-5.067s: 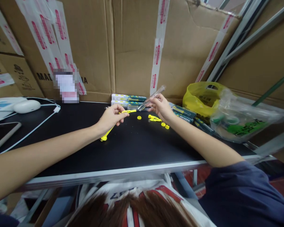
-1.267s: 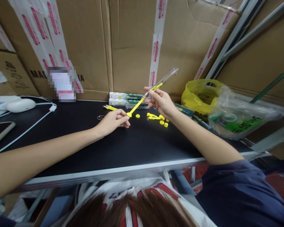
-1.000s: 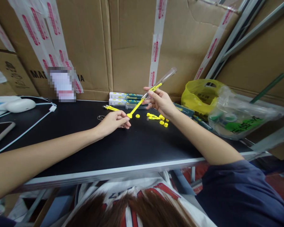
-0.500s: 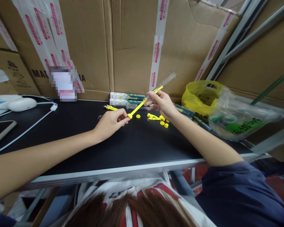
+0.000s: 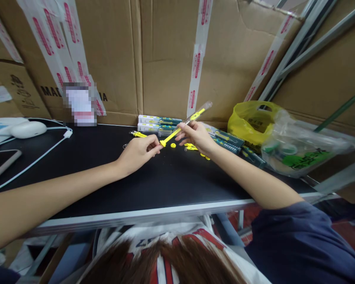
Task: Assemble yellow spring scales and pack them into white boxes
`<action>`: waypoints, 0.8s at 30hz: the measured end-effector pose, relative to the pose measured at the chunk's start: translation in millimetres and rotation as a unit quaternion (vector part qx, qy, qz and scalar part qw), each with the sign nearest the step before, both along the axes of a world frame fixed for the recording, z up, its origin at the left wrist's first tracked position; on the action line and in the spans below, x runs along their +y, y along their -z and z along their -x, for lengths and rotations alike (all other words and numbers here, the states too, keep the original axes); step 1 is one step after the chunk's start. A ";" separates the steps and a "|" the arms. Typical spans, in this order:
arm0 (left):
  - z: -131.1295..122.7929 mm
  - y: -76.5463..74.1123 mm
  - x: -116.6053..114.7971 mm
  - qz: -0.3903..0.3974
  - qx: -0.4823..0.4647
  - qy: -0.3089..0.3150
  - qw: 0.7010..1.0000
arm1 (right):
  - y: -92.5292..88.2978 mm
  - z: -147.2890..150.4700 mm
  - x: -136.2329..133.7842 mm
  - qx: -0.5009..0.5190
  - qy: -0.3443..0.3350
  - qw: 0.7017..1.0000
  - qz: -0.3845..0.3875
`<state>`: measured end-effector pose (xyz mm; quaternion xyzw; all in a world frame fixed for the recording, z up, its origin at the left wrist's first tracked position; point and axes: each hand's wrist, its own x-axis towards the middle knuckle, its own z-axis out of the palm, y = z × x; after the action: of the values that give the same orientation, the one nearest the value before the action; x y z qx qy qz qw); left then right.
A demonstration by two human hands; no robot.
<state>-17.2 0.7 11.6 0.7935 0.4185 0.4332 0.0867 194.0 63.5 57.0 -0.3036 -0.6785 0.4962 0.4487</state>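
Two hands, one item. The yellow stick [image 5: 172, 135] is held in the air above the black table [image 5: 112, 177], spanning the gap between the hands. Its long axis runs diagonally: the low end sits at the left fingertips [image 5: 157, 147], and the high end points up and away from them, past the right fingers [image 5: 185, 127], toward the cardboard wall [image 5: 165, 59].

The upper part of the stick sits inside a clear tube [image 5: 206, 106], which lies on the same axis and has its far end sticking out beyond the right fingers.

- **Left hand [image 5: 137, 154]:** low, heel near the table. Thumb and forefinger are pressed together on the stick's low tip, the other fingers curled under.
- **Right hand [image 5: 197, 136]:** higher. Its fingers pinch the tube near its mouth, where the stick goes in.

The left hand is nearer the stick's free end and the right hand is nearer the tube. The two sets of fingers stand apart along the axis with bare yellow stick between them.

Just under the stick, between the hands, a yellow ring [image 5: 173, 145] lies on the table. Flat boxes [image 5: 156, 120] sit beyond the left fingers, and a yellow bag [image 5: 250, 124] is well off to the right of the right hand.
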 end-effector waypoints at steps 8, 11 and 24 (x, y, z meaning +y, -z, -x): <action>-0.7 -1.5 -2.2 0.001 0.022 0.005 1.000 | 16.5 11.6 -10.1 -0.015 -0.043 0.999 0.006; -0.2 -0.1 -1.5 0.008 0.026 0.008 1.000 | 20.7 13.6 -12.4 -0.012 -0.045 0.999 0.013; 0.5 4.2 0.1 0.016 0.043 0.008 0.999 | 25.9 16.9 -16.1 -0.009 -0.056 0.998 0.033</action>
<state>-17.8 0.8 7.4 0.8133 0.4222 0.3911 0.0851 177.1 47.4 31.1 -0.2842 -0.6819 0.5395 0.4039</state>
